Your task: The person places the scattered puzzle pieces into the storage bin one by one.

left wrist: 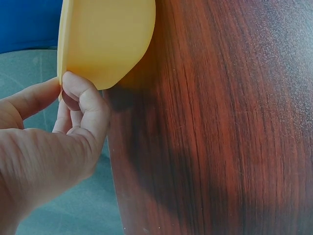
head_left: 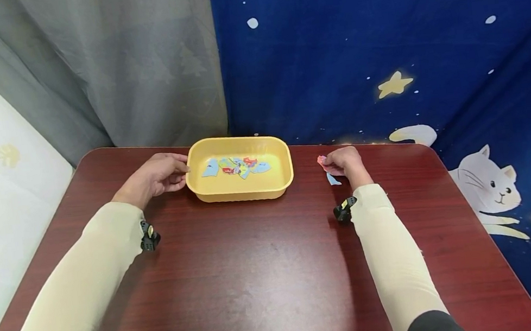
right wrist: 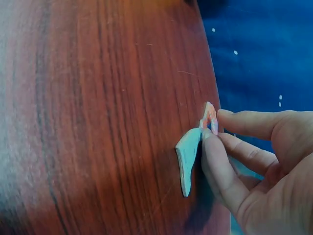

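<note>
My left hand (head_left: pixel 163 173) pinches the left end of a yellow plastic basin (head_left: pixel 241 196); in the left wrist view, thumb and fingers grip its rim (left wrist: pixel 63 44). Flat, irregular puzzle pieces (head_left: pixel 210 167), several in light blue, yellow-green and red, lie inside the basin. To the right of it, my right hand (head_left: pixel 346 162) pinches a small red-pink puzzle piece (right wrist: pixel 210 115) between thumb and fingertips. A pale blue piece (right wrist: pixel 189 152) shows just beside those fingertips. Whether it is joined to the red-pink one I cannot tell.
The dark red-brown wooden table (head_left: pixel 258 275) spreads below both arms. Its far edge runs close behind the basin, against a grey curtain (head_left: pixel 150 64) and a blue star-patterned curtain (head_left: pixel 332 59). A black camera is strapped to each wrist.
</note>
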`<state>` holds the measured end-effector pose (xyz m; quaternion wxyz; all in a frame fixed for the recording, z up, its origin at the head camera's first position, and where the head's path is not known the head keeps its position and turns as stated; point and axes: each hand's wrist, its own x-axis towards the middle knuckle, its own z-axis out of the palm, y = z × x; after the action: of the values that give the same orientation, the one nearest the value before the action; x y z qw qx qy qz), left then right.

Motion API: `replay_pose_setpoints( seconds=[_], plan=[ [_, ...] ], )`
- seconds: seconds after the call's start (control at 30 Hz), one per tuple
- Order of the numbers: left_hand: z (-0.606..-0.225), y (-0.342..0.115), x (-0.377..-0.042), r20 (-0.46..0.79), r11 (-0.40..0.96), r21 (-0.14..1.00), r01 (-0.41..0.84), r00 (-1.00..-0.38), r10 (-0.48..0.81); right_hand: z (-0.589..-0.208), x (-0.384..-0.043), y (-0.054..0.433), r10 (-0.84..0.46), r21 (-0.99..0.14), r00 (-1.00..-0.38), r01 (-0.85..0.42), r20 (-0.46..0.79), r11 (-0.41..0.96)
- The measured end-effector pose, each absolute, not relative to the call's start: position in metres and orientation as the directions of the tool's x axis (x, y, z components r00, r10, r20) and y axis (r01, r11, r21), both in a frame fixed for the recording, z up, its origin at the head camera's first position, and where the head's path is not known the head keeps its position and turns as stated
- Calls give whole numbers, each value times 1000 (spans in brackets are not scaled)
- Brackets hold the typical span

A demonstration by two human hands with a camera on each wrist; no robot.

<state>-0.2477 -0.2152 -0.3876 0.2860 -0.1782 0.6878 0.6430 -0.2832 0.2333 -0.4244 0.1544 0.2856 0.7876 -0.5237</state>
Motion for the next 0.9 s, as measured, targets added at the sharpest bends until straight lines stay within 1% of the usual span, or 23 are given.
replay_pose_setpoints(
  seconds=[0.13, 0.2, 0.3, 0.37, 0.43, 0.6, 0.77, 0.83, 0.9],
  plan=[
    [-387, -215, -248, -619, 113, 786, -608, -776, 124, -428, -285, 230, 317, -711, -801, 597, -508, 371],
    [-387, -216, -248, -618, 113, 786, -608, -776, 127, -428, -284, 228, 341, -659, -828, 561, -445, 502],
    [-387, -216, -248, -618, 110, 786, -608, -776, 129, -428, -282, 224, 374, -599, -837, 547, -399, 585],
    [-387, -216, -248, -620, 108, 785, -610, -774, 128, -428, -281, 222, 383, -583, -836, 548, -392, 600],
    [-387, -216, -248, -620, 109, 784, -611, -774, 126, -429, -281, 220, 391, -600, -824, 567, -410, 564],
    [-387, -215, -247, -618, 113, 786, -608, -776, 125, -428, -279, 215, 419, -530, -840, 542, -345, 652],
    [-388, -215, -248, -618, 104, 786, -609, -776, 124, -427, -277, 211, 436, -489, -839, 544, -324, 682],
    [-389, -215, -248, -617, 103, 787, -609, -777, 122, -427, -277, 212, 439, -508, -836, 549, -330, 663],
    [-389, -215, -248, -616, 104, 787, -608, -778, 122, -428, -279, 213, 433, -576, -827, 561, -359, 594]
  ],
)
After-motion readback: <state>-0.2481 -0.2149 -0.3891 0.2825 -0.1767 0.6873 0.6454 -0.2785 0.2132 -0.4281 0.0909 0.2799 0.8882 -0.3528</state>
